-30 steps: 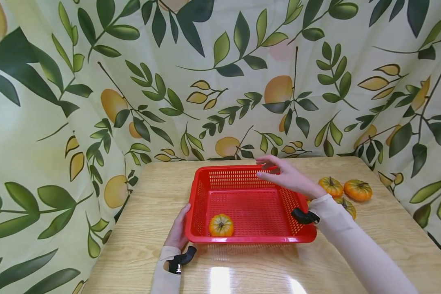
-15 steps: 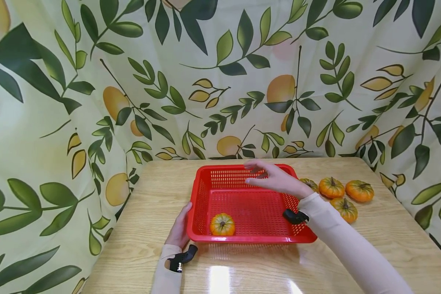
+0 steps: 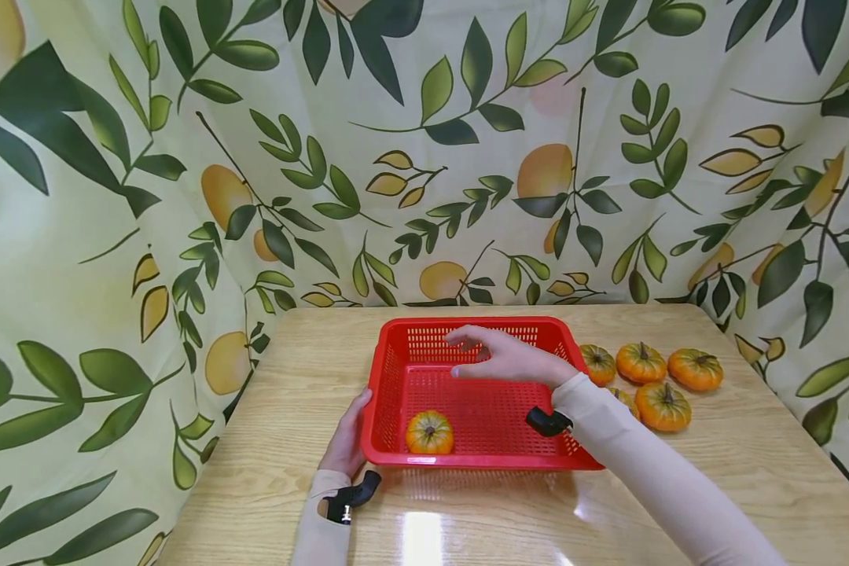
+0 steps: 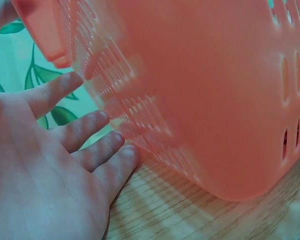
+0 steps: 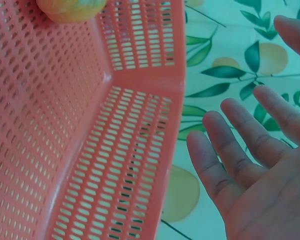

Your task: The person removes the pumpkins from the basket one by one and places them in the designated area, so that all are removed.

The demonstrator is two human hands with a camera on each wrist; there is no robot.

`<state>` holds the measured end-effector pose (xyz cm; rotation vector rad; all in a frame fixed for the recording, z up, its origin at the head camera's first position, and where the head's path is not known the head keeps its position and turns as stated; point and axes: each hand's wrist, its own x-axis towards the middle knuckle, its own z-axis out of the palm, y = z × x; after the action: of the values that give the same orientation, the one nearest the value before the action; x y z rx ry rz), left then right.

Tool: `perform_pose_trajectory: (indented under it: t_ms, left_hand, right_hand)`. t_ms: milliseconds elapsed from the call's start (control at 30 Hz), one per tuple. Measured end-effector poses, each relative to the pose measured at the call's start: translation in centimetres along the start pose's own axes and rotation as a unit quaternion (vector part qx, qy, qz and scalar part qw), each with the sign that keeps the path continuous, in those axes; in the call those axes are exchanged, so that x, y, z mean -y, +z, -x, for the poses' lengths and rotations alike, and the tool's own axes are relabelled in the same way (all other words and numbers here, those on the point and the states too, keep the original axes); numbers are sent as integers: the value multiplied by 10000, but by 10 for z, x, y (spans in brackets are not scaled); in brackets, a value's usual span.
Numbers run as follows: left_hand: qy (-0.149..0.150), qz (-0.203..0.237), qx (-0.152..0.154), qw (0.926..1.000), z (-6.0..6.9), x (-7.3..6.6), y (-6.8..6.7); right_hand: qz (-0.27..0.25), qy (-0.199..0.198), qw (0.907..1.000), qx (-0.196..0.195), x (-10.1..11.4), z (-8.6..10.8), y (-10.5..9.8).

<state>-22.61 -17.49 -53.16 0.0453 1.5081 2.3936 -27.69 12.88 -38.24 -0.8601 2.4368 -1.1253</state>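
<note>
A red plastic basket (image 3: 481,462) with slotted walls stands on the table. One small orange-and-green pumpkin (image 3: 429,433) lies in its front left corner; part of it shows at the top of the right wrist view. My left hand (image 3: 344,440) is at the basket's left side, the thumb by the rim and the straight fingers (image 4: 90,127) touching the outer wall. Above the basket, my right hand (image 3: 505,358) hovers with fingers spread and slightly bent, and nothing is in it. The right wrist view shows that palm (image 5: 275,200) apart from the basket wall.
Several more small pumpkins (image 3: 641,362) sit on the wooden table (image 3: 276,440) to the right of the basket, one partly hidden behind my right sleeve. A leaf-patterned cloth (image 3: 410,228) hangs behind and beside the table.
My right hand has moved left and slightly down over the basket, uncovering more of the pumpkins on the right. The left hand, the basket and the pumpkin in it have kept their places.
</note>
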Motion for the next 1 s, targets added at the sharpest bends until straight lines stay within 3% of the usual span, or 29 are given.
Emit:
perform_pose_trajectory:
  t_ms: [267,600,867,1000]
  left_hand:
    - [84,74,132,9999,1,-2,2]
    - [112,216,348,9991,3,1,0]
    - [350,597,897,9936,3,1,-4]
    - [419,690,882,9928,4,0,-5]
  right_hand:
    - [-12,16,9996,297,2,-7,14]
    - [175,376,9950,912,0,-12,25]
    - [544,439,9900,1229,4,-17,33]
    - [578,391,9889,1311,5,-19,37]
